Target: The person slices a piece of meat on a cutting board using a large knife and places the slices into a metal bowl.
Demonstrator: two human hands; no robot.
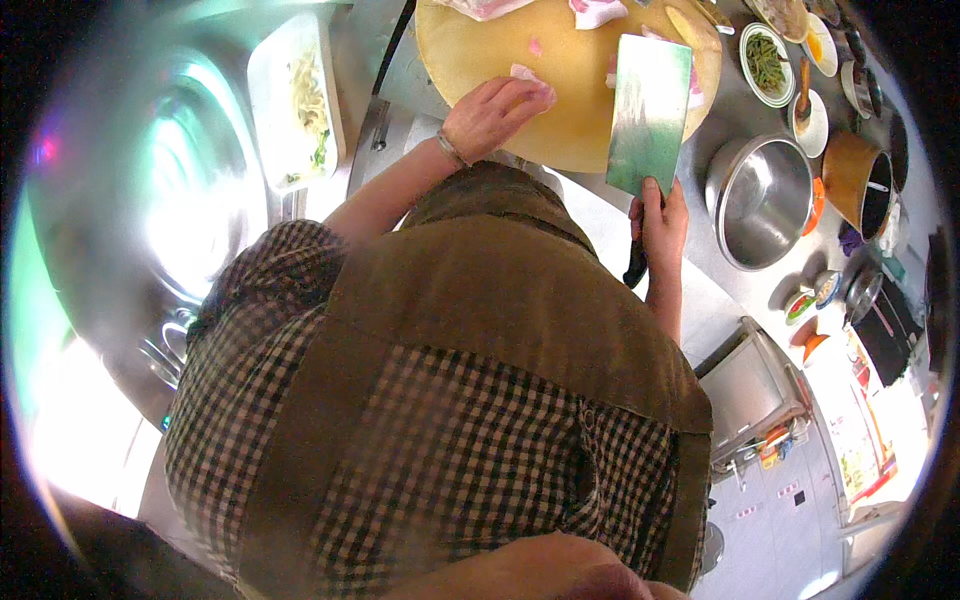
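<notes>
A round yellow cutting board [577, 142] lies before me. My left hand [501, 112] is over its near left part, with its fingertips at a small piece of raw meat [525, 73]; whether they grip it I cannot tell. My right hand [661, 217] holds a cleaver [651, 105] by its dark handle, the broad blade pointing away from me over the board's right side. The blade partly hides pink meat pieces [696, 90] at the right. Larger raw pieces [598, 12] lie at the board's far edge, and a small pink scrap [535, 46] rests near the middle.
Left of the board are a white tray [259, 97] with pale strips and greens, and a shiny metal basin [251, 165]. A steel bowl [763, 202], a plate of green vegetables [766, 64], a white dish [811, 135] and a brown container [847, 176] stand at the right.
</notes>
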